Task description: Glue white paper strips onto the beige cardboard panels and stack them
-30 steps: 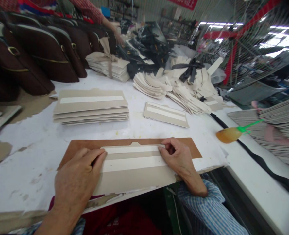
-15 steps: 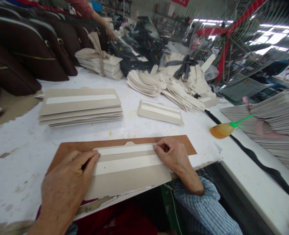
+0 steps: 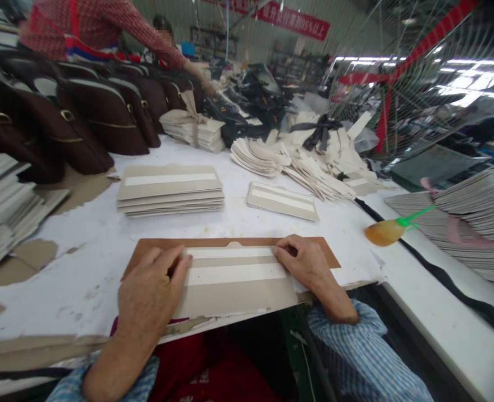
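A beige cardboard panel (image 3: pixel 234 298) with two white strips across it lies at the table's front edge. It overlaps a flat brown leather-like piece (image 3: pixel 146 248), whose back edge and ends stick out beyond it. My left hand (image 3: pixel 152 293) pinches the panel's upper left corner, at the end of the upper white strip (image 3: pixel 230 252). At the other end of that strip, my right hand (image 3: pixel 308 262) has thumb and forefinger closed on the upper right corner. A small raised tab shows at the middle of the panel's back edge.
Behind the panel stand a stack of similar panels (image 3: pixel 169 192) and a smaller pile (image 3: pixel 283 202). Dark brown bags (image 3: pixel 108 114) line the back left, where a co-worker's arm (image 3: pixel 146 33) reaches across. A glue brush (image 3: pixel 385 231) lies right, near a caged fan (image 3: pixel 389 78).
My head view has shifted left and up, so the table scene appears further right and more of the co-worker shows. Both hands keep their places at the panel's corners.
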### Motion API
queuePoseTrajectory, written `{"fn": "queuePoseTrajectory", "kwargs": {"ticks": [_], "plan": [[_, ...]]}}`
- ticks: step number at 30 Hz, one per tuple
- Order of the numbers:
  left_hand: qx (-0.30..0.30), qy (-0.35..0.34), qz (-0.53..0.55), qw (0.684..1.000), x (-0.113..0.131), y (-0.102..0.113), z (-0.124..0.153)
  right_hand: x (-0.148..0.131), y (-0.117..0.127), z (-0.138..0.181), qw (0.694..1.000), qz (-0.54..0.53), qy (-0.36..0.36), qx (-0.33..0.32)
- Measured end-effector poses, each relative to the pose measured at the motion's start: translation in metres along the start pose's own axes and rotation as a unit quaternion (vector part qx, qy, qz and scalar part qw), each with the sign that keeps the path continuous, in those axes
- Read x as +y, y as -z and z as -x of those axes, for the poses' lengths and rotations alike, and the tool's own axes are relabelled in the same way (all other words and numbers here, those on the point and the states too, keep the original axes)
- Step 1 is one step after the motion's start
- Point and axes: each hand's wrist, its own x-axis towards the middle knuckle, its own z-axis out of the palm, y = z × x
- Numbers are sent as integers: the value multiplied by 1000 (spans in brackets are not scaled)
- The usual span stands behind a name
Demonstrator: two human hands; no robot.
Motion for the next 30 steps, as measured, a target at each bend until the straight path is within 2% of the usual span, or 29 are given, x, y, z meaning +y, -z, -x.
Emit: {"fn": "queuePoseTrajectory", "kwargs": {"ticks": [2,4,6,9,13,21,26,30], "plan": [[67,-35,24,997,4,4,5,-7,2,7,999,-10,41,33],[80,-107,44,990,13,8,10,-18,0,13,992,-9,120,44],[42,-168,44,984,26,10,16,-32,-6,16,978,0,207,29],[-25,-180,23,983,46,7,22,-46,-20,15,960,47,275,-5],[-86,-160,20,983,58,-3,29,-47,-36,13,949,123,291,-12],[-95,-140,42,985,55,-5,31,-34,-35,17,948,147,282,9],[-65,-142,33,987,55,-4,28,-22,-26,21,952,173,251,33],[-29,-158,25,987,53,-7,25,-5,-18,25,961,151,226,43]]}}
